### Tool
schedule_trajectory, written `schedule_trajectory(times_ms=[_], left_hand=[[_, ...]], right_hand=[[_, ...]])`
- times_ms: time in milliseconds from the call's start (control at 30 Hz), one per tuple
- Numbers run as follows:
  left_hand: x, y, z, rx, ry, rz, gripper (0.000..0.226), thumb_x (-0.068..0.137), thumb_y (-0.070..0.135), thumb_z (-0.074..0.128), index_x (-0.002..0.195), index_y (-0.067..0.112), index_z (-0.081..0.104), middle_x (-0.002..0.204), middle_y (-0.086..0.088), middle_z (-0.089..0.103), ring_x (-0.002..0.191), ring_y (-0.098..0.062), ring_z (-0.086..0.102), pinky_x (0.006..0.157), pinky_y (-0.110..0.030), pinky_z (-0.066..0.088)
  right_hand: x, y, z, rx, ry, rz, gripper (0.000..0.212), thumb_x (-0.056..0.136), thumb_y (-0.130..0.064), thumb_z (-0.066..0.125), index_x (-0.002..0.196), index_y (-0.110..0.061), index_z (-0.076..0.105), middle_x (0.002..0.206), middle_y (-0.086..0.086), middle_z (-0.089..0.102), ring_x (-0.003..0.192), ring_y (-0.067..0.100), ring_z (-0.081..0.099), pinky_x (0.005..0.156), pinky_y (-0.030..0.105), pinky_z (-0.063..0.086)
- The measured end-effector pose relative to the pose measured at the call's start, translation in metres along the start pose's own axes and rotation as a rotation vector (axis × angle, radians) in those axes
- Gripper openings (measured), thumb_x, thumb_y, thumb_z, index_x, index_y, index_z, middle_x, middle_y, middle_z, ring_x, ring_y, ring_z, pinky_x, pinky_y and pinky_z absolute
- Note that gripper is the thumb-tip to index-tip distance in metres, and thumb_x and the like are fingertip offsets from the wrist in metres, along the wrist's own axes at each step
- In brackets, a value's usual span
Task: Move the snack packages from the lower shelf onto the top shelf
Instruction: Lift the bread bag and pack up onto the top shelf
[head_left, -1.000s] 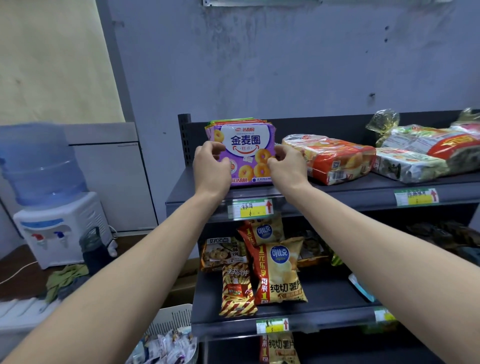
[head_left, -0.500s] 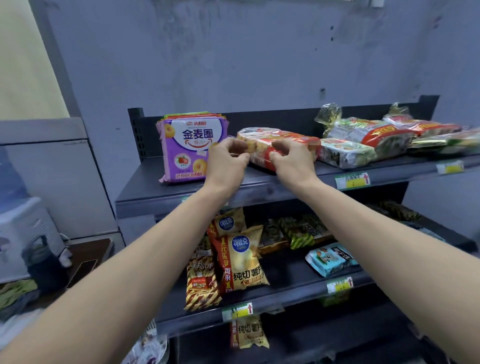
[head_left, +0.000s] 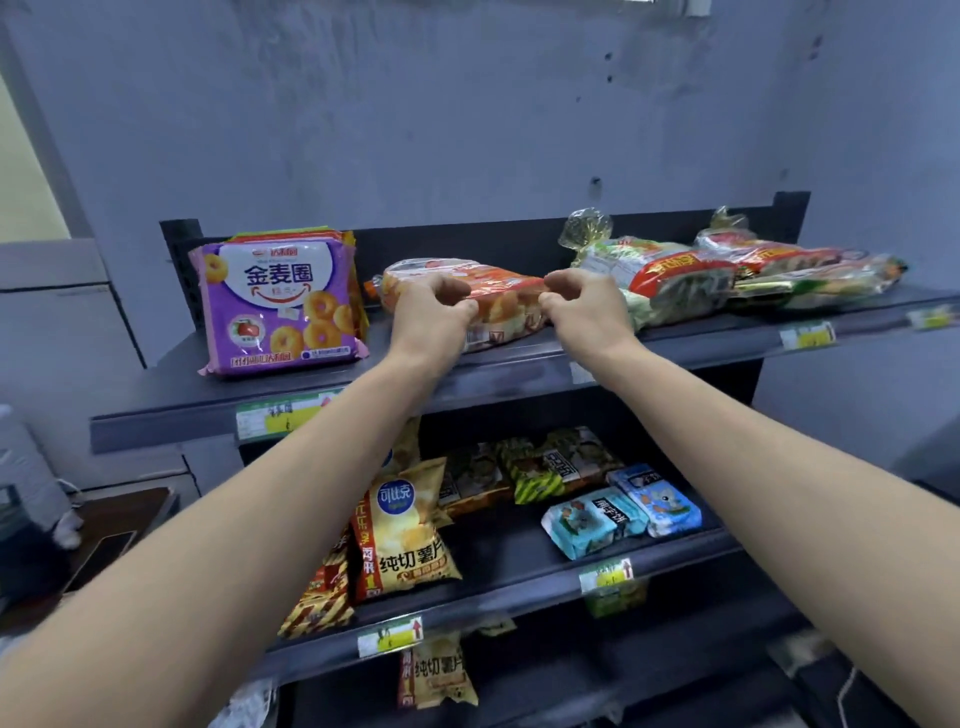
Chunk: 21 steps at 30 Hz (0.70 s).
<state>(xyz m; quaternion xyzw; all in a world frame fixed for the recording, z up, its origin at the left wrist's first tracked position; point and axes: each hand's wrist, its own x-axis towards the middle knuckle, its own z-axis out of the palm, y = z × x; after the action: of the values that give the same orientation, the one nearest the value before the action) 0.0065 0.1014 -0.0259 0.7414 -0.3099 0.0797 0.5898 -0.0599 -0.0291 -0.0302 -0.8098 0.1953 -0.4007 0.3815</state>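
Note:
On the top shelf (head_left: 156, 395) an orange bread package (head_left: 504, 291) lies flat. My left hand (head_left: 431, 312) grips its front left part with curled fingers. At its right end, my right hand (head_left: 582, 306) pinches the wrapper. A stack of purple ring-biscuit packs (head_left: 280, 306) stands upright at the shelf's left end, apart from both hands. The lower shelf (head_left: 519, 566) carries a yellow chip bag (head_left: 405, 535), a red striped pack (head_left: 322, 597), green-yellow packs (head_left: 545, 467) and two blue packs (head_left: 623, 509).
Clear-wrapped red and green packages (head_left: 675, 275) fill the right half of the top shelf, close to my right hand. Another yellow chip bag (head_left: 436, 670) hangs on the level below. A grey wall rises behind the shelves. A white cabinet (head_left: 52, 322) stands at the left.
Both hands let go of the purple pack stack and moved right onto the orange bread package. The view swung right, and the water dispenser dropped out of sight.

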Motion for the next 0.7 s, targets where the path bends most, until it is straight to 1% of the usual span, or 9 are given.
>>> schedule_trajectory(times_ms=[100,167,267,300,400,533,633,700], left_hand=[[0.001,0.013,0.024,0.01,0.018,-0.002,0.021,0.09,0.01,0.059,0.11,0.006,0.063,0.103,-0.003,0.061,0.099,-0.016,0.057,0.09,-0.026,0.048],[0.004,0.02,0.042,0.013,0.028,-0.013,0.021,0.089,0.01,0.06,0.109,0.006,0.063,0.103,-0.004,0.062,0.098,-0.015,0.058,0.09,-0.025,0.049],[0.011,0.032,0.074,0.014,0.041,-0.019,0.02,0.087,0.01,0.062,0.107,0.008,0.064,0.099,-0.002,0.063,0.089,-0.011,0.058,0.075,-0.015,0.048],[0.013,0.037,0.085,0.011,0.039,-0.02,0.019,0.087,0.011,0.062,0.106,0.008,0.064,0.098,-0.001,0.063,0.089,-0.012,0.058,0.073,-0.015,0.048],[0.02,0.053,0.121,-0.002,-0.004,-0.016,0.019,0.088,0.01,0.061,0.107,0.008,0.063,0.099,-0.004,0.064,0.09,-0.014,0.058,0.084,-0.025,0.05],[0.033,0.067,0.167,-0.019,-0.081,-0.021,0.022,0.087,0.008,0.062,0.108,0.004,0.063,0.1,-0.006,0.064,0.091,-0.015,0.059,0.092,-0.031,0.05],[0.05,0.069,0.192,-0.036,-0.126,-0.065,0.026,0.087,0.013,0.064,0.112,0.005,0.062,0.109,-0.008,0.065,0.097,-0.018,0.06,0.092,-0.031,0.049],[0.063,0.067,0.204,-0.043,-0.155,-0.119,0.029,0.087,0.016,0.065,0.113,0.006,0.06,0.11,-0.008,0.063,0.097,-0.019,0.06,0.09,-0.032,0.049]], right_hand=[[0.016,0.013,-0.019,0.031,-0.024,-0.012,0.033,0.092,-0.012,0.054,0.125,-0.005,0.059,0.124,0.008,0.062,0.117,0.02,0.056,0.102,0.028,0.042],[0.027,0.022,-0.033,0.036,-0.038,-0.018,0.034,0.092,-0.012,0.054,0.125,-0.005,0.059,0.126,0.008,0.062,0.118,0.02,0.056,0.102,0.026,0.041],[0.044,0.039,-0.056,0.026,-0.046,-0.03,0.033,0.091,-0.012,0.055,0.123,-0.004,0.061,0.123,0.009,0.064,0.115,0.02,0.058,0.102,0.029,0.043],[0.05,0.046,-0.064,0.02,-0.046,-0.032,0.032,0.091,-0.012,0.055,0.122,-0.004,0.061,0.122,0.009,0.064,0.115,0.021,0.058,0.102,0.03,0.043],[0.066,0.065,-0.089,-0.007,-0.039,-0.018,0.033,0.091,-0.012,0.054,0.123,-0.004,0.06,0.124,0.009,0.063,0.116,0.021,0.058,0.101,0.03,0.043],[0.091,0.088,-0.118,-0.051,-0.029,0.031,0.035,0.091,-0.013,0.055,0.126,-0.005,0.058,0.128,0.009,0.06,0.12,0.022,0.055,0.102,0.028,0.041],[0.111,0.105,-0.131,-0.089,-0.029,0.062,0.038,0.091,-0.016,0.057,0.127,-0.005,0.057,0.13,0.009,0.059,0.122,0.023,0.054,0.106,0.031,0.039],[0.124,0.113,-0.139,-0.123,-0.029,0.088,0.042,0.091,-0.018,0.057,0.13,-0.004,0.054,0.134,0.01,0.056,0.124,0.024,0.051,0.107,0.031,0.037]])
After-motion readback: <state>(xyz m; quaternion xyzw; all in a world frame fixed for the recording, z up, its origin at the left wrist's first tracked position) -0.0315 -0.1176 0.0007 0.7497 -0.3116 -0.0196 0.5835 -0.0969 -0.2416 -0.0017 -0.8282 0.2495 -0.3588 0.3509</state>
